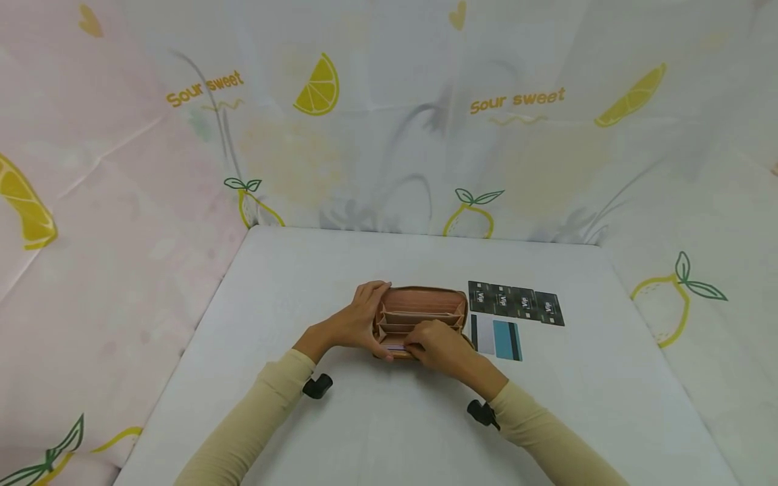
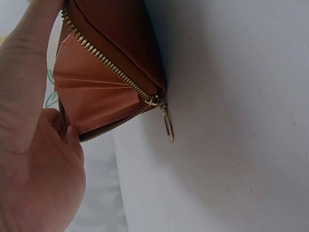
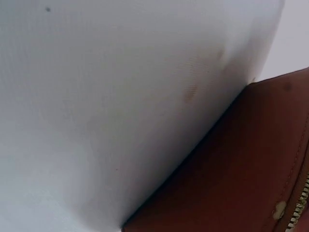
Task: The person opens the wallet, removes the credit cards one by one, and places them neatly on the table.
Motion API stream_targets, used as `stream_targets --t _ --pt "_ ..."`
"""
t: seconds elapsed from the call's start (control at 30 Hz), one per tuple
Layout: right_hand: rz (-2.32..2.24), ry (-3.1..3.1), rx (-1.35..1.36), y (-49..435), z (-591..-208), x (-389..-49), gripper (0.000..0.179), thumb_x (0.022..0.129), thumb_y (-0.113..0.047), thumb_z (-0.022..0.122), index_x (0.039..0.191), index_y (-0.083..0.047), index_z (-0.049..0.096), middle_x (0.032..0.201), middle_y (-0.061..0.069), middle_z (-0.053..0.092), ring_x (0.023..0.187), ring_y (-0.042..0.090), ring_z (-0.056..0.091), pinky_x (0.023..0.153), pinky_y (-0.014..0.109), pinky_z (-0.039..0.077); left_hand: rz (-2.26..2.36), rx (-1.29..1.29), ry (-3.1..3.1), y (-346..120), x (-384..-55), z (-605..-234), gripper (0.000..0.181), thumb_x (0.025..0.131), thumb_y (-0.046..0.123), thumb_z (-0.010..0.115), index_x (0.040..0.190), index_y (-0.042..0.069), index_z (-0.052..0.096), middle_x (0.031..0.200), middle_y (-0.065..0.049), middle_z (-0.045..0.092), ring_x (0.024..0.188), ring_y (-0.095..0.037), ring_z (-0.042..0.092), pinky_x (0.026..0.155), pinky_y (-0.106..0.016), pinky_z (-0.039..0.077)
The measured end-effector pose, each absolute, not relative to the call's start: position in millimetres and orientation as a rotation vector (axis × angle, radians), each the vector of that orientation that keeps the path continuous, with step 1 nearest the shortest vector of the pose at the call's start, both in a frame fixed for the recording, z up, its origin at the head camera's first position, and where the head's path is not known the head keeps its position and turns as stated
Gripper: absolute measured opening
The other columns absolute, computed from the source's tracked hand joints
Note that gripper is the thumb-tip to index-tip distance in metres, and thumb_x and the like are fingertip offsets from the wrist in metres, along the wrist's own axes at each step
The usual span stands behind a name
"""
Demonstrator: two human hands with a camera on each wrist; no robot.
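Note:
A brown zip-around wallet (image 1: 425, 298) lies unzipped on the table, its pleated compartments spread and facing up. My left hand (image 1: 358, 320) grips its left end, fingers at the far corner and thumb at the near edge. In the left wrist view the brass zipper teeth (image 2: 104, 59) and a dangling zipper pull (image 2: 168, 124) show at that end. My right hand (image 1: 442, 345) reaches over the wallet's near side, fingers curled, pinching at a pale card (image 1: 396, 347) by the near wall. Its fingertips are partly hidden. Only the wallet's outer side (image 3: 212, 179) shows in the right wrist view.
Several black VIP cards (image 1: 515, 302) lie in an overlapping row right of the wallet. Below them are a pale card with a dark stripe (image 1: 485, 334) and a blue striped card (image 1: 503, 339). White cloth covers the table (image 1: 377, 418); lemon-print fabric (image 1: 389, 135) hangs around it.

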State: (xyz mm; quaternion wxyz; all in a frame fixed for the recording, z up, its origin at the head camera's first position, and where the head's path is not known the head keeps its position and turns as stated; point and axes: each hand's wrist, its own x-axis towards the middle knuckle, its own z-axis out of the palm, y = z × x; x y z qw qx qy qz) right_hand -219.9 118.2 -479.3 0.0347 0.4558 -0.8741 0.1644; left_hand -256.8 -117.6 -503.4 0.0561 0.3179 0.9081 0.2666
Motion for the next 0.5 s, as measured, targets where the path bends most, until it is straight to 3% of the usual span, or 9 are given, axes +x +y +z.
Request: stream_targets --t 0.5 --pt "0.030 -2.461 1.464 106.4 -481.0 -216.8 0.009 0.086 -0.019 0.076 0.081 -0.012 0.073 0.075 -0.001 0.060 0.071 0.011 0.057 0.064 0.023 0.050 0.795 0.982 2.747 -117.0 -253.8 -502.1 0.142 0.055 0.069 0.084 0.156 0.007 0.006 0.153 -0.010 0.012 0.139 -0.025 0.011 0.107 -0.044 0.035"
